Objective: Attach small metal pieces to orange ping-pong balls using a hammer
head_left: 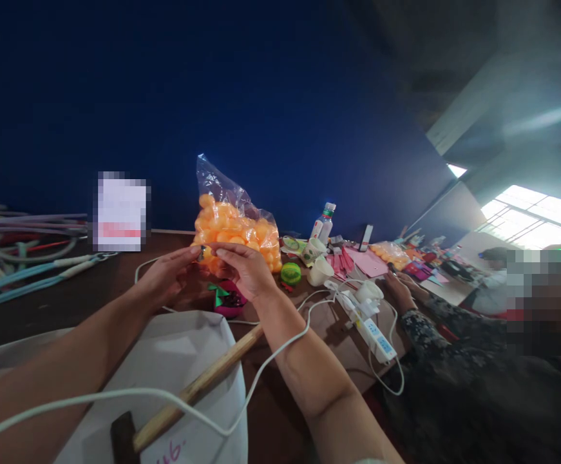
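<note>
My left hand (pixel 171 274) is closed, with thumb and fingertips pinched on a small dark metallic-looking piece (pixel 201 252). Close beside it, my right hand (pixel 246 264) pinches thumb and forefinger together; whatever lies between them is too small to make out. Both hands are raised in front of a clear plastic bag of orange balls (pixel 236 229). Below them sits a pink and green container (pixel 229 299) with small dark bits in it. A green striped ball (pixel 290 274) stands right of my right hand. Under my forearms, a wooden-handled hammer (pixel 203 383) lies over a white sack (pixel 174 341).
A white cable (pixel 164 392) loops across the front, past my right forearm. Right of me are white cups (pixel 321 270), a bottle (pixel 323 223), pink sheets (pixel 367 263) and a power strip (pixel 377 338). Blue cords (pixel 33 277) lie left. A co-worker (pixel 473 361) sits right.
</note>
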`<state>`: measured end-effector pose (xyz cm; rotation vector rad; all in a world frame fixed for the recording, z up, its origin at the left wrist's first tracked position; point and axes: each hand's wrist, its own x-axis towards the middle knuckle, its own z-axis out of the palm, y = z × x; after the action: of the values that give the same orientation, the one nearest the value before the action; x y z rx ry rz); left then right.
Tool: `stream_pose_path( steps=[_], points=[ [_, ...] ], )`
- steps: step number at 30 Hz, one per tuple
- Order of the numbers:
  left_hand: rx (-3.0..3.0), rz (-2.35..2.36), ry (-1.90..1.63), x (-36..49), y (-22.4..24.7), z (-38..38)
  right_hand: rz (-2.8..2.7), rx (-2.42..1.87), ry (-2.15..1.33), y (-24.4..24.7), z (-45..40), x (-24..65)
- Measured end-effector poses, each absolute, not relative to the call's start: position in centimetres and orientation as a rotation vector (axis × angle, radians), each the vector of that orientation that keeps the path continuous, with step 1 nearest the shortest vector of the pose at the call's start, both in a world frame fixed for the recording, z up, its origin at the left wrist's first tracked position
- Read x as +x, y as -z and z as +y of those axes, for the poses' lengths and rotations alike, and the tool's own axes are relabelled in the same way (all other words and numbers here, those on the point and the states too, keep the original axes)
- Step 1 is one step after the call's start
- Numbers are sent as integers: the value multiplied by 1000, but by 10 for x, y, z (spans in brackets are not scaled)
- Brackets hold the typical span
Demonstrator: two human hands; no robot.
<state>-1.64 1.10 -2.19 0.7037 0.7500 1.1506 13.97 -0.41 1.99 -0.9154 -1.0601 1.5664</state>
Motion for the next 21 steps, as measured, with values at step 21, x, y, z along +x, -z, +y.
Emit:
stream_pose_path(
  steps=[21],
  points=[
    [755, 689, -1054, -18, 32, 13, -1073, -905, -1528, -8, 1, 138]
  ],
)
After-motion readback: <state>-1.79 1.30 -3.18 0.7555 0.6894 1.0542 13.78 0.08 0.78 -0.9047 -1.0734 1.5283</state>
